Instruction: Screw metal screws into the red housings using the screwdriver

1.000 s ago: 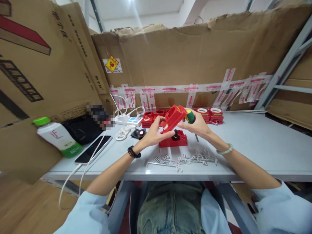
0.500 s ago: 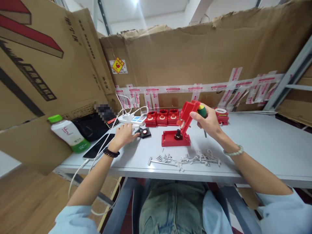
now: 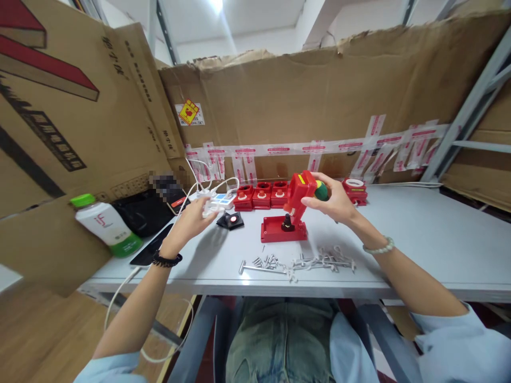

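Note:
My left hand is curled at the coiled white cable, which shows between thumb and fingers. Just right of it lie flat black square pieces, one with a round white-and-red centre. My right hand grips a red housing cover with a yellow label, and also a screwdriver with a green and yellow handle. Tilted steeply, the cover stands over a red base; whether they touch I cannot tell. A black knob-like part sits in the base.
Several red units line the back, another at right. Small screws, metal rods and white cords lie near the front edge. At left are a bottle, a phone, a black bag and a power strip.
My left hand has let go of the red cover and moved left to the white cable, which is now off its earlier spot. My right hand keeps the cover and screwdriver, now nearer the base.

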`<state>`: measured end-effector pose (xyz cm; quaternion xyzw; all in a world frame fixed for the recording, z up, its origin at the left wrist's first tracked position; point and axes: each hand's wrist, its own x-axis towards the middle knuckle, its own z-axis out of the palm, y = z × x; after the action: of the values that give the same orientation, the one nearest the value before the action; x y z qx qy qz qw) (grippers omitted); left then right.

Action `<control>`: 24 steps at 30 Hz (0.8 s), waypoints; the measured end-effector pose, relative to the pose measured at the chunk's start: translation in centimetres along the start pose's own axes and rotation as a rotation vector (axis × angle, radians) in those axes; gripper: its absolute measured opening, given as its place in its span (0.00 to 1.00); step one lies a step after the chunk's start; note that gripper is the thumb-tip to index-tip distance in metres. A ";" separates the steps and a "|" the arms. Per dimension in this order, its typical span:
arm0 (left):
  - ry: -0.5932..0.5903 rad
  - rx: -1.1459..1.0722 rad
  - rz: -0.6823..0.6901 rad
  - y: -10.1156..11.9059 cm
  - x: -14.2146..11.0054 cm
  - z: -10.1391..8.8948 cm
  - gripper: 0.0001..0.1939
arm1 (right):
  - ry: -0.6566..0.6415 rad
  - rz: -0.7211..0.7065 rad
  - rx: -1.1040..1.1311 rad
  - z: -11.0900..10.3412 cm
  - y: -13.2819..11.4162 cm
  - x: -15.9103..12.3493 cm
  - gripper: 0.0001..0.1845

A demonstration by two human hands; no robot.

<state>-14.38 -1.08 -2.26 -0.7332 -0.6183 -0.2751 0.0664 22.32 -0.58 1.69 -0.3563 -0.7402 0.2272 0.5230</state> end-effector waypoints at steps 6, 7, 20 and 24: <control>0.122 -0.681 0.485 11.9 2.1 -0.8 0.21 | -0.134 -0.092 0.059 0.0 0.3 -0.4 0.39; 0.135 -0.716 0.529 13.2 2.3 -0.5 0.21 | -0.139 -0.103 0.065 0.0 0.3 -0.4 0.39; 0.172 -0.829 0.600 13.5 2.7 2.2 0.24 | -0.123 -0.196 0.040 0.5 0.2 -0.7 0.40; 0.179 -0.831 0.584 13.6 2.7 2.4 0.24 | -0.114 -0.186 0.029 0.5 0.1 -0.8 0.38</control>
<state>-0.57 -0.74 0.31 -0.8134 -0.2182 -0.5292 -0.1035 22.03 -1.08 0.98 -0.2650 -0.7953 0.2085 0.5038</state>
